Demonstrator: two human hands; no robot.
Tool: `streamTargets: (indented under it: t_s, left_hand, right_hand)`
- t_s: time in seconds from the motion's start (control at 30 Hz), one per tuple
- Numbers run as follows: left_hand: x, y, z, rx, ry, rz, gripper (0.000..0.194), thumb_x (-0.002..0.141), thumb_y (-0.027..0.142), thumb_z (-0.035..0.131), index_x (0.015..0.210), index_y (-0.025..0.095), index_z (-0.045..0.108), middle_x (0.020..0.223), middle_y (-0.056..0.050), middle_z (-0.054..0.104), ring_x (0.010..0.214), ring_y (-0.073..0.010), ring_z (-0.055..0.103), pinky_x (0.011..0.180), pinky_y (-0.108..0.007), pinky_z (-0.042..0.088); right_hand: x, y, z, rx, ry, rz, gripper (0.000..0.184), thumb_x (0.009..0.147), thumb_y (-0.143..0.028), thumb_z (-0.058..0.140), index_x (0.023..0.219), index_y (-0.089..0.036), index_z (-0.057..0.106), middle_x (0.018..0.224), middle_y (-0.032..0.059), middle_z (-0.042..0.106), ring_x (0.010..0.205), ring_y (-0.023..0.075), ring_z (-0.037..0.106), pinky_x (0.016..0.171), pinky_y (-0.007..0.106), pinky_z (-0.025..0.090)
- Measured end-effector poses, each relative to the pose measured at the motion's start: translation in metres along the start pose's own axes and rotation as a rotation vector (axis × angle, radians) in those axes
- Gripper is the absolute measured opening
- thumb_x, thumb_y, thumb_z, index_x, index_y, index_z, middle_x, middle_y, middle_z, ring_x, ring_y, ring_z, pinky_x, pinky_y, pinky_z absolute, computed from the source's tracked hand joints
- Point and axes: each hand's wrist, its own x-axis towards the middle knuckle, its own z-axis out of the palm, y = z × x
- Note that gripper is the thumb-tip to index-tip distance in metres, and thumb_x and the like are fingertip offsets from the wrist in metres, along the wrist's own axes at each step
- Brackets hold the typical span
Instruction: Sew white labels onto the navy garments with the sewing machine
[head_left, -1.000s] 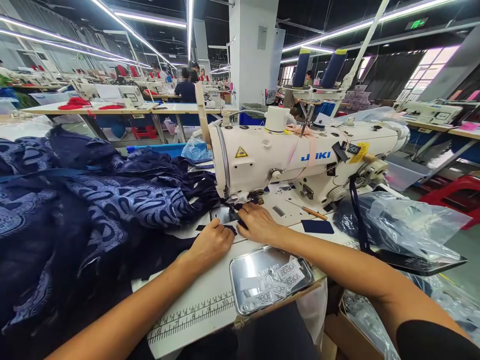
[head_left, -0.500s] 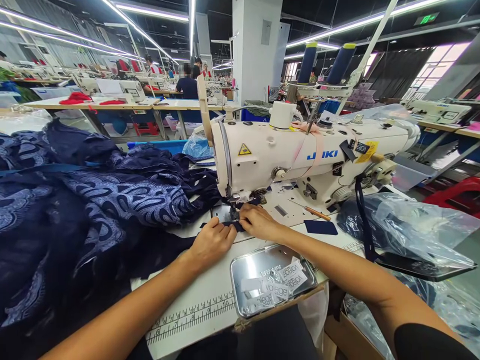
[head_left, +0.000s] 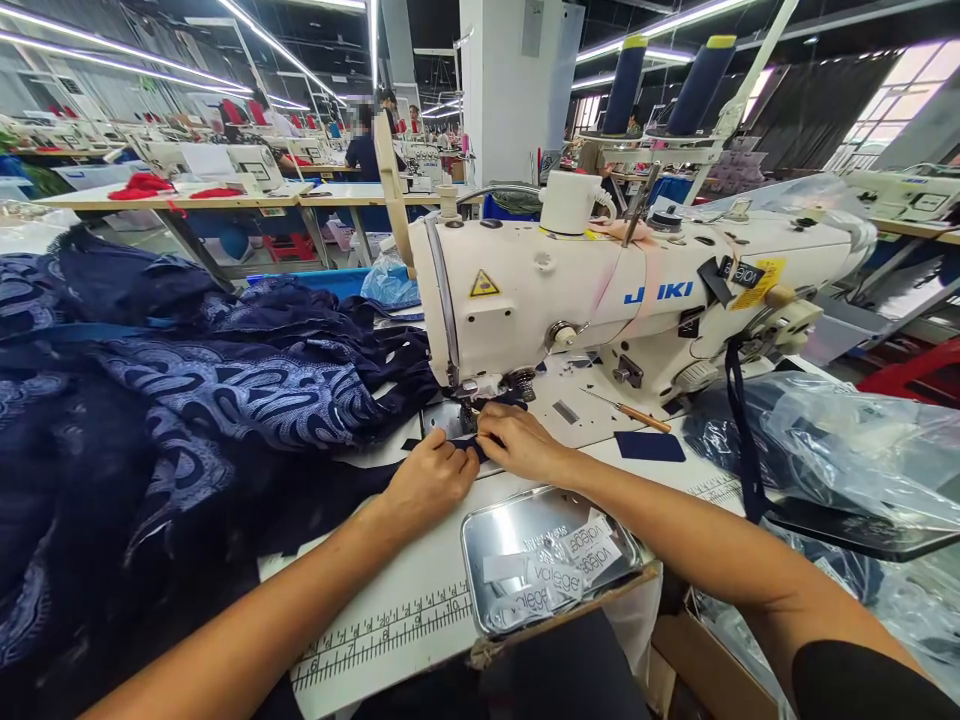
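Note:
At the needle end of a white sewing machine (head_left: 517,290), my left hand (head_left: 433,478) and my right hand (head_left: 521,440) sit close together. Both have their fingers closed on a narrow dark navy strip of fabric (head_left: 466,445), just in front of the presser foot (head_left: 469,415). The strip's ends are partly hidden by my fingers. To the left a large pile of navy fabric with pale blue embroidery (head_left: 247,390) spreads over the table, its edge running toward my left hand.
A metal tray (head_left: 480,610) with printed white labels (head_left: 559,575) lies before my hands. An awl with a wooden handle (head_left: 641,417) and a small navy fabric piece (head_left: 649,446) lie to the right. Plastic-wrapped goods (head_left: 840,430) crowd the right side. Thread cones (head_left: 624,88) stand behind.
The camera view has shifted slightly, so the machine appears a little larger and nearer. Both hands keep their grip on the strip at the presser foot, with hardly any movement.

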Motion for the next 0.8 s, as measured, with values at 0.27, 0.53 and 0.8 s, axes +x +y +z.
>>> streamTargets:
  t_s: [0.27,0.53,0.8]
  left_hand:
    - [0.002,-0.001,0.000,-0.032,-0.021,0.006,0.026,0.080,0.001,0.033,0.071,0.009,0.056,0.051,-0.003,0.053,0.046,-0.0141,0.048,0.054,-0.030,0.032]
    - [0.005,-0.001,-0.002,-0.009,-0.029,0.002,0.026,0.079,0.002,0.036,0.064,0.011,0.055,0.049,-0.002,0.052,0.044,-0.0129,0.047,0.054,-0.029,0.032]
    - [0.001,-0.002,-0.001,-0.081,-0.070,-0.005,0.026,0.082,0.005,0.036,0.065,0.012,0.054,0.052,-0.002,0.052,0.047,-0.0126,0.046,0.054,-0.030,0.032]
  right_hand:
    - [-0.003,0.015,-0.012,0.218,-0.149,-0.115,0.017,0.080,-0.010,0.051,0.086,-0.017,0.065,0.092,0.0031,0.058,0.090,0.0130,0.052,0.083,0.029,0.040]
    - [-0.006,0.017,-0.016,0.160,-0.198,-0.144,0.020,0.081,-0.011,0.051,0.094,-0.016,0.064,0.099,0.0049,0.057,0.094,0.0143,0.050,0.088,0.032,0.038]
    - [-0.017,-0.009,-0.009,-0.207,-0.158,-0.157,0.021,0.080,-0.005,0.045,0.088,-0.013,0.063,0.094,0.0089,0.055,0.086,0.0188,0.048,0.074,0.033,0.043]
